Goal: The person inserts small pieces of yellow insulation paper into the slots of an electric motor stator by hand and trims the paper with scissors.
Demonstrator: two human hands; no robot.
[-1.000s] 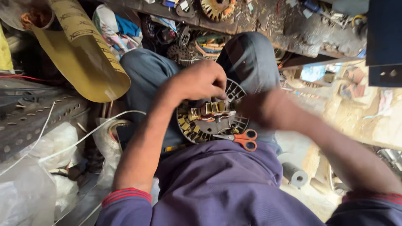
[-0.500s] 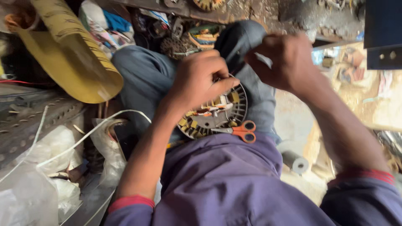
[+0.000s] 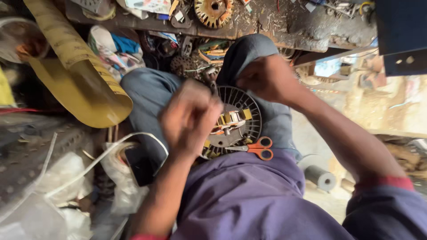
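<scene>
A round black motor stator (image 3: 238, 122) with yellow-taped coils lies in my lap, on my grey trousers. My left hand (image 3: 189, 118) is blurred, fingers curled, over the stator's left side; what it holds I cannot make out. My right hand (image 3: 267, 79) is closed at the stator's upper right rim, fingers pinched as if on a thin wire that is too fine to see. Orange-handled scissors (image 3: 258, 148) rest on the stator's lower right edge, against my purple shirt.
A yellow roll of sheet material (image 3: 78, 73) stands at the left. A cluttered wooden shelf (image 3: 275, 22) with a rusty toothed disc (image 3: 213, 11) runs across the top. White cord and plastic bags (image 3: 58, 178) lie at lower left. A grey tube (image 3: 321, 177) lies at lower right.
My right hand has come down from above the stator to its upper right rim. My left hand has shifted left and lower, moving fast enough to blur.
</scene>
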